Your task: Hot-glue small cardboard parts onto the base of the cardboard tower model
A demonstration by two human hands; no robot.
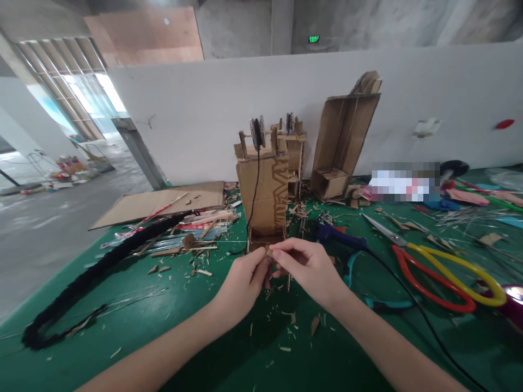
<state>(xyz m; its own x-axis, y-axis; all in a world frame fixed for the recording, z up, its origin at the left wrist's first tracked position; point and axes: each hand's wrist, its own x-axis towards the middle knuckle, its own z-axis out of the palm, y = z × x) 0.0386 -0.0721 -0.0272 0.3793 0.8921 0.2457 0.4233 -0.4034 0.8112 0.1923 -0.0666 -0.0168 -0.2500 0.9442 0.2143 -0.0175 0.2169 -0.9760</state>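
Note:
A small brown scrap that looks like cardboard is pinched between the fingertips of my left hand and my right hand. Both hands are closed and meet just in front of an upright cardboard tower. On top of the tower, a spool-like wheel sits on a stick between two posts. From it a dark cord hangs down the front face. My fingers partly cover the tower's low box-like base, and most of the scrap is hidden by them.
Large scissors and a blue glue gun with a black cable lie to the right. A fuzzy black strip curves across the left. Behind stand another cardboard tower and a tall open cardboard piece. Scraps litter the green table.

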